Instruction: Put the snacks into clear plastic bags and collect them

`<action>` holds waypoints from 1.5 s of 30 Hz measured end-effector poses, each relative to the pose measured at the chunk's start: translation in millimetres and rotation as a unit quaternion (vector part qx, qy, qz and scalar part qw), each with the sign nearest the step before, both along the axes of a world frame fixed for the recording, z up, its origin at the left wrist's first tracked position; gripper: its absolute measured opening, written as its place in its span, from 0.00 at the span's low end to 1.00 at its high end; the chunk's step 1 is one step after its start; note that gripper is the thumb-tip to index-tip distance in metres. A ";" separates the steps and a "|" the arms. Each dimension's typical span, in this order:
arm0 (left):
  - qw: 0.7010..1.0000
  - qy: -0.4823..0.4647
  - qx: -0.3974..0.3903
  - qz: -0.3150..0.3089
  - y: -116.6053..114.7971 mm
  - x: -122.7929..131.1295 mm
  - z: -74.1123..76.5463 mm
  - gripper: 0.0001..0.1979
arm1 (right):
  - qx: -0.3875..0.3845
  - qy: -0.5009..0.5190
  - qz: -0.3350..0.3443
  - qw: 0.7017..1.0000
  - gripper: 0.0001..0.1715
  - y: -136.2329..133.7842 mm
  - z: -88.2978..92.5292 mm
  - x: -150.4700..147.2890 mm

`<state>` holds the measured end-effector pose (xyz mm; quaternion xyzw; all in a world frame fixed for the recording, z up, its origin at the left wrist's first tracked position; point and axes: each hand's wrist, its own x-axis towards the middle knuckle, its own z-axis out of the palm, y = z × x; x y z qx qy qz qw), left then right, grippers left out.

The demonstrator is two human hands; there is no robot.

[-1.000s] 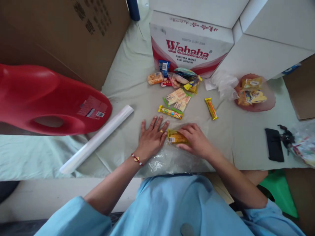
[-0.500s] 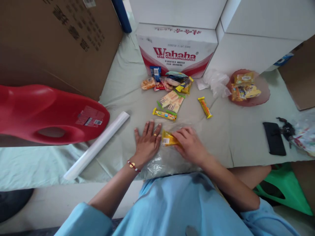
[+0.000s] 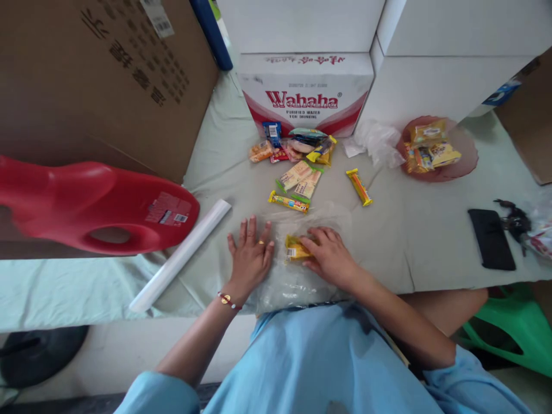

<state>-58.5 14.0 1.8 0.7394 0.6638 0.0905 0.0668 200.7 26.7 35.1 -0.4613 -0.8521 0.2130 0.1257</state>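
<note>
Observed left hand (image 3: 248, 259) palm-down and flat at the left edge of clear plastic (image 3: 291, 290), with grip spread apart. Observed right hand (image 3: 331, 254) angled in from the right — with grip clamped on the right end of yellow packet (image 3: 293, 248). Located packet between both hands, over the plastic; cannot tell whether inside. Noted pink bowl (image 3: 471, 160) at right rear of bench (image 3: 388, 247), holding yellow-wrapped snacks (image 3: 444, 154).

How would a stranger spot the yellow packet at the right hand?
From the Wahaha box, come toward the blue shirt, past the snack pile, to the clear plastic. Beside the left hand lies the yellow packet. Unlike the other yellow snacks, it has the right hand on it, its white label showing.
</note>
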 end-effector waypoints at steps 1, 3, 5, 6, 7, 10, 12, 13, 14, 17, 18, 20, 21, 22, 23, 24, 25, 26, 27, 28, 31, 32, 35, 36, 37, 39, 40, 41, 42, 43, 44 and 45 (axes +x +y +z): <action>0.999 -0.006 0.038 -0.007 -3.8 -5.9 0.0 0.26 | 0.009 0.035 -0.005 0.999 0.32 -2.9 2.6 10.5; 0.992 -0.028 0.104 -0.070 -14.2 -21.5 1.5 0.26 | 0.011 0.112 0.008 0.994 0.31 -12.4 10.7 38.8; 0.972 -0.081 0.102 -0.193 -26.7 -38.5 4.4 0.28 | -0.031 0.153 0.066 0.985 0.27 -26.1 17.6 69.3; 0.957 -0.115 0.069 -0.256 -32.8 -46.1 6.2 0.30 | -0.060 0.151 0.101 0.982 0.27 -34.0 18.5 82.3; 0.941 -0.143 0.026 -0.304 -38.3 -52.5 7.8 0.31 | -0.084 0.137 0.132 0.978 0.28 -42.0 17.1 92.6; 0.913 -0.168 -0.079 -0.363 -49.7 -63.7 10.9 0.32 | -0.094 0.084 0.159 0.979 0.27 -62.1 0.5 105.0; 0.911 -0.160 -0.104 -0.366 -52.2 -65.7 11.1 0.29 | -0.074 0.080 0.142 0.984 0.19 -67.7 -12.2 102.1; 0.911 -0.164 -0.111 -0.362 -52.1 -65.8 10.9 0.25 | -0.069 0.091 0.135 0.984 0.14 -67.4 -15.9 99.6; 0.911 -0.174 -0.119 -0.354 -51.2 -65.6 10.8 0.20 | -0.071 0.111 0.133 0.982 0.11 -65.0 -17.1 97.4; 0.912 -0.242 -0.132 -0.305 -44.8 -64.8 12.1 0.11 | -0.115 0.180 0.137 0.967 0.11 -49.0 -5.1 95.2; 0.910 -0.273 -0.135 -0.282 -41.5 -64.6 13.4 0.12 | -0.139 0.193 0.130 0.963 0.12 -41.9 2.2 95.9; 0.904 -0.332 -0.147 -0.227 -32.8 -63.7 17.0 0.15 | -0.187 0.203 0.101 0.956 0.15 -26.8 16.4 97.5; 0.902 -0.353 -0.154 -0.193 -27.2 -62.8 18.8 0.16 | -0.206 0.205 0.078 0.954 0.16 -18.9 21.7 97.9; 0.903 -0.366 -0.160 -0.159 -20.7 -61.3 20.3 0.17 | -0.221 0.207 0.053 0.952 0.17 -10.8 25.0 97.6; 0.907 -0.368 -0.160 -0.125 -13.3 -59.2 21.3 0.18 | -0.233 0.207 0.027 0.950 0.18 -2.4 26.2 96.6; 0.916 -0.359 -0.154 -0.095 -5.2 -56.6 21.6 0.19 | -0.240 0.204 0.001 0.949 0.19 6.1 25.5 94.9; 0.928 -0.338 -0.142 -0.070 3.4 -53.6 21.3 0.19 | -0.243 0.194 -0.024 0.950 0.21 14.7 23.5 92.7; 0.943 -0.305 -0.122 -0.047 12.1 -50.4 20.5 0.18 | -0.242 0.173 -0.044 0.954 0.21 23.1 20.8 90.0; 0.959 -0.266 -0.098 -0.023 20.3 -47.4 19.7 0.17 | -0.234 0.138 -0.061 0.960 0.20 31.2 18.4 87.1; 0.971 -0.227 -0.069 0.002 27.4 -45.0 19.4 0.15 | -0.216 0.088 -0.076 0.970 0.18 38.6 16.9 84.1; 0.983 -0.160 0.025 0.084 38.3 -42.5 26.1 0.16 | -0.103 -0.082 -0.129 0.983 0.14 56.1 20.6 74.6; 0.979 -0.158 0.061 0.112 37.4 -42.9 31.6 0.16 | -0.062 -0.116 -0.142 0.981 0.15 60.5 23.9 70.8; 0.955 -0.160 0.186 0.164 22.0 -41.2 53.8 0.12 | 0.008 -0.115 -0.116 0.987 0.17 72.4 31.2 55.2; 0.949 -0.159 0.225 0.151 14.2 -37.4 60.7 0.11 | 0.014 -0.105 -0.089 0.990 0.17 76.4 31.2 48.1; 0.948 -0.160 0.251 0.110 6.1 -31.2 66.0 0.11 | 0.017 -0.099 -0.064 0.993 0.17 80.4 29.7 40.1; 0.956 -0.174 0.234 -0.033 -8.2 -11.2 70.0 0.13 | 0.017 -0.112 -0.036 0.993 0.18 88.1 23.6 22.5; 0.958 -0.181 0.191 -0.115 -13.3 1.9 68.4 0.15 | 0.015 -0.128 -0.036 0.991 0.20 91.5 20.0 13.7; 0.955 -0.182 0.149 -0.183 -16.5 16.1 64.7 0.17 | 0.012 -0.149 -0.044 0.988 0.23 94.6 16.7 5.3; 0.953 -0.175 0.121 -0.214 -17.8 30.2 59.3 0.18 | 0.006 -0.170 -0.060 0.984 0.27 97.4 13.8 -2.1; 0.958 -0.157 0.099 -0.218 -17.6 43.3 52.7 0.18 | -0.007 -0.189 -0.079 0.979 0.30 100.1 11.6 -8.1; 0.965 -0.133 0.082 -0.209 -16.2 54.6 45.8 0.17 | -0.030 -0.204 -0.099 0.974 0.32 102.7 10.0 -12.5; 0.973 -0.104 0.064 -0.193 -14.2 63.4 39.1 0.15 | -0.058 -0.212 -0.118 0.968 0.33 105.4 8.7 -15.0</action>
